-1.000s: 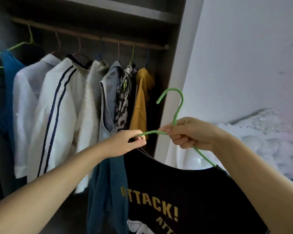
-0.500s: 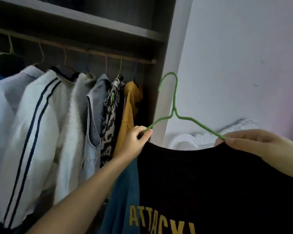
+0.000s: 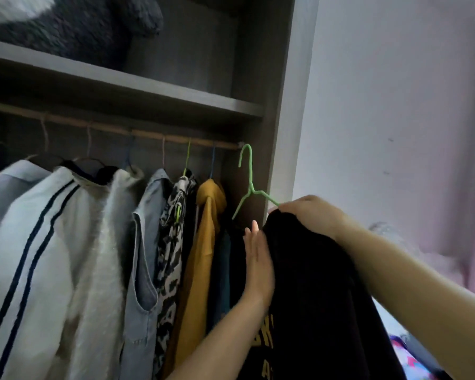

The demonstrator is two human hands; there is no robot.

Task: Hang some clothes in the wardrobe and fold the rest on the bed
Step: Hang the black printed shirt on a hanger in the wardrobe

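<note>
A black T-shirt with yellow lettering hangs on a green hanger. The hanger's hook is up at the right end of the wooden wardrobe rail; whether it rests on the rail I cannot tell. My right hand grips the shirt's shoulder and the hanger's right arm. My left hand lies flat with straight fingers against the shirt's left side, between it and the mustard garment.
Several clothes fill the rail: a white jacket with dark stripes, a fluffy white piece, a grey denim vest, a leopard-print top. A shelf above holds a dark fluffy item. The wardrobe's side panel stands right.
The hanger with the black T-shirt rose and moved left into the wardrobe, up to the rail's end. My left hand let go of the hanger's arm and now lies flat on the shirt.
</note>
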